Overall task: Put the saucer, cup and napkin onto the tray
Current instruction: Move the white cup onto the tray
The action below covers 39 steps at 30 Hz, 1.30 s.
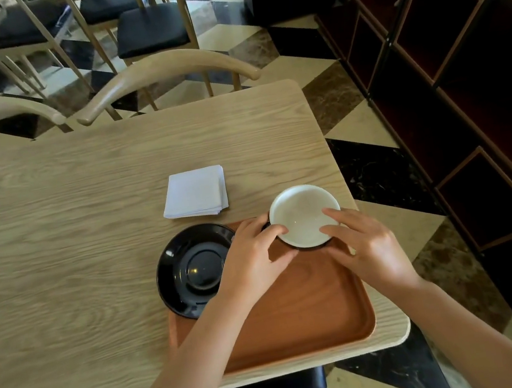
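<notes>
both hands, left hand (253,253) and right hand (365,244), clamp the cup (304,216) over the tray (297,313) far corner; lower it level, release, then saucer (193,270) overhanging left rim, napkin (194,193) on table.

The cup (304,216) is white inside, the saucer (193,270) glossy black, the napkin (195,193) white, the tray (297,313) reddish-brown, the table (71,219) pale wood-grained.

A café or restaurant dining room: rows of pale wooden chairs with black seat cushions (150,27) stood on a checkered marble floor (216,12) beyond a light wood-grain surface (82,185).
</notes>
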Each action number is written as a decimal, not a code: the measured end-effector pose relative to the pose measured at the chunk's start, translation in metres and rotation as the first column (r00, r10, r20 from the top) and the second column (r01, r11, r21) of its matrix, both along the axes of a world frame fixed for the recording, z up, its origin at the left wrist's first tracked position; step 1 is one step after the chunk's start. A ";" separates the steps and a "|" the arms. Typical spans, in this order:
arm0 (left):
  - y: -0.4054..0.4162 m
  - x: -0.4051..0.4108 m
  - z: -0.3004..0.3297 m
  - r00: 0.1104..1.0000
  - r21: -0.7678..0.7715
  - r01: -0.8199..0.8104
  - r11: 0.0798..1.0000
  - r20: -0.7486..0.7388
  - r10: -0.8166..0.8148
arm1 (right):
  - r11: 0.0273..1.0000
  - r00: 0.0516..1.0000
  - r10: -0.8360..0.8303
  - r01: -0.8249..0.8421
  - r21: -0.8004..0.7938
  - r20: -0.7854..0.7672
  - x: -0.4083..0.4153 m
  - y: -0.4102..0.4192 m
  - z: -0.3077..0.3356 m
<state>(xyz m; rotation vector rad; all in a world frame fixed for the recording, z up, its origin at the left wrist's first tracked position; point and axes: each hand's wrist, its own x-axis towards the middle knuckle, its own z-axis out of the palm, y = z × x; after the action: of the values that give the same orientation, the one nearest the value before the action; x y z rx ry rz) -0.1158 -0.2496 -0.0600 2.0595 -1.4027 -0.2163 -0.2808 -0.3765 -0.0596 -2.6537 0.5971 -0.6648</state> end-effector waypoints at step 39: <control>0.020 0.155 0.010 0.924 0.425 -0.300 0.854 0.351 0.151 | 0.995 0.857 0.074 -0.031 0.092 -0.510 0.193 0.009 0.024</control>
<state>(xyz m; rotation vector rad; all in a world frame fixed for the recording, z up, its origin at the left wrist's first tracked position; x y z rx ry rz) 0.0390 -0.2292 -0.0500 2.7475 -1.3557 -0.1521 -0.0875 -0.3674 -0.0351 -2.7561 0.6641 0.1041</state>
